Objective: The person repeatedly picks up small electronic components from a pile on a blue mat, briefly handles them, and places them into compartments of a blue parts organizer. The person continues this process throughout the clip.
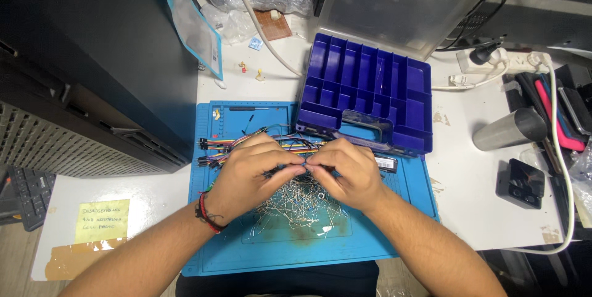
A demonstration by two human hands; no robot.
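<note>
In the head view, the left hand (246, 177) and the right hand (348, 174) meet fingertip to fingertip at the centre of the frame, both pinching a small wire-legged component (304, 165) whose thin leads run roughly left to right between them, equally near to each. Directly below the hands lies the loose pile of components (296, 207) on the blue mat (216, 254). The mat covers a white bench (468, 167), with the purple compartment box (370, 93) just above and coloured jumper wires (225, 145) toward the left.
</note>
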